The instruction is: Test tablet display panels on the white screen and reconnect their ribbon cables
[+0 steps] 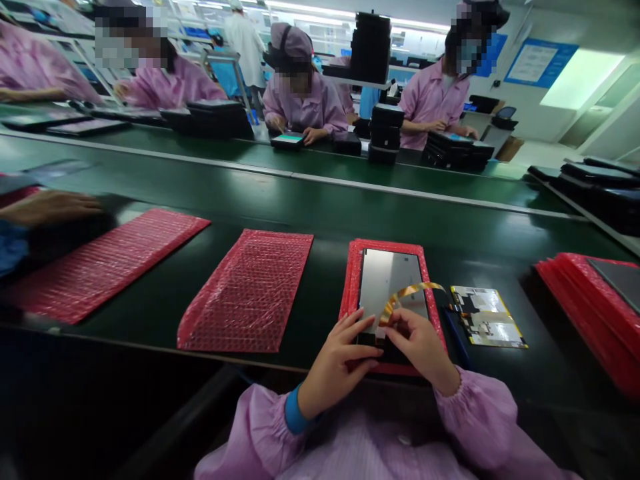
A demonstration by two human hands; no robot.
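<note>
A flat display panel (373, 273) with a silvery back lies on a stack of red bubble-wrap pouches (354, 277) in front of me. My left hand (340, 353) rests at the panel's lower left, fingers apart and stretched over its edge. My right hand (417, 343) pinches an orange flex cable (410, 289) near the panel's lower end. From there the cable arches up and to the right, its far end beside a flat silver battery pack (493, 320) with yellow edges. Whether the two touch I cannot tell. A blue, thin tool-like thing (456, 333) lies between the pouches and the pack.
Two red bubble-wrap pouches (250, 290) (115, 263) lie to my left, near another person's hand (50, 207). A red pouch stack (590, 313) bearing a dark panel stands at right. Across the green bench (280, 193), several people work beside black device stacks (385, 133).
</note>
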